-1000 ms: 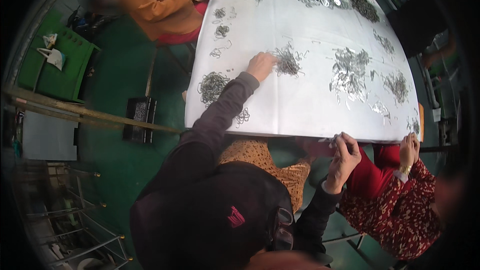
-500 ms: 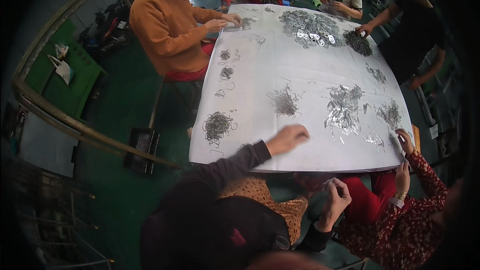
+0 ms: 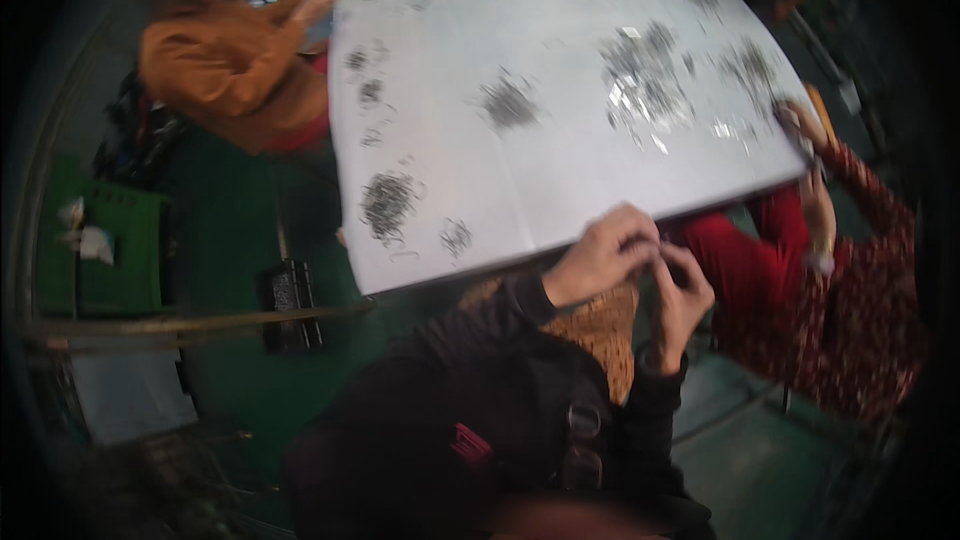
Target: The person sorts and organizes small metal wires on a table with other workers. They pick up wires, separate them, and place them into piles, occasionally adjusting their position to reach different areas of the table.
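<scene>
My left hand (image 3: 603, 255) and my right hand (image 3: 684, 297) meet just past the table's near edge, over my lap. The fingertips of both are pinched together, touching or nearly so. Whatever lies between them is too small and blurred to make out. Beyond my hands, a white-covered table (image 3: 440, 140) carries loose heaps of small metal parts. Closest to my left hand is a small pile of wire hooks (image 3: 456, 238), with a larger dark hook pile (image 3: 387, 206) to its left. A grey pile (image 3: 509, 102) sits mid-table, and shiny flat metal pieces (image 3: 645, 85) lie right of it.
A person in an orange top (image 3: 225, 80) sits at the table's left side. Close on my right, a co-worker in a patterned red sleeve (image 3: 865, 185) has hands at the table's corner. A black crate (image 3: 288, 305) stands on the green floor to the left.
My left hand has drawn back from over the table and joined my right hand at its edge. The whole view has shifted, so the table appears higher and turned.
</scene>
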The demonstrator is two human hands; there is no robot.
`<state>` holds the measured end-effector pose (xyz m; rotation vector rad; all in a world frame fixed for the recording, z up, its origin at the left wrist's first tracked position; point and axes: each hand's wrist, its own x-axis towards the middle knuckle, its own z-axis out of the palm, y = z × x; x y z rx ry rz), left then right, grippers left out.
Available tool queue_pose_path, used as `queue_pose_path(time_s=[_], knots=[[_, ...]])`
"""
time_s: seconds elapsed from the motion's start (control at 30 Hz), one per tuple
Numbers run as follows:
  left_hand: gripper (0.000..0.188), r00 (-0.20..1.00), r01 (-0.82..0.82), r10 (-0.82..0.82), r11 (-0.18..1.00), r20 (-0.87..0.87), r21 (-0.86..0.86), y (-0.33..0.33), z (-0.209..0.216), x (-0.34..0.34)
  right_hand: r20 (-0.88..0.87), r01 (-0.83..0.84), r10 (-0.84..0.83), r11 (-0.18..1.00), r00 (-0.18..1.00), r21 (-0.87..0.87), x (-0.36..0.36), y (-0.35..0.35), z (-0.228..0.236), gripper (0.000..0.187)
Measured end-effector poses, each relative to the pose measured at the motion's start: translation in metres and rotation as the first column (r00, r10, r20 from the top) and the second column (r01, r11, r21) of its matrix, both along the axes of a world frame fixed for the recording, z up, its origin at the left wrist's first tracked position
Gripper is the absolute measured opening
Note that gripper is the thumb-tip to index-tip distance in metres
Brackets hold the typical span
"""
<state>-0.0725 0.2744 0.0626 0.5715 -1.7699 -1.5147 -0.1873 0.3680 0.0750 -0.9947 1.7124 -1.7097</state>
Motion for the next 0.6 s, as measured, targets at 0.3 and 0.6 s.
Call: queue_pose_path(time_s=[0.3, 0.6], knots=[[0.009, 0.997, -0.025, 0.038, 0.981, -0.062, 0.194, 0.004, 0.001, -0.003, 0.164, 0.14, -0.126, 0.987, 0.978, -0.074, -0.024, -0.016, -0.007, 0.018], [0.012, 0.992, -0.119, 0.115, 0.99, 0.05, 0.077, 0.007, 0.005, 0.011, -0.768, -0.011, 0.1, 0.993, 0.633, 0.119, -0.136, -0.194, -0.114, 0.016]])
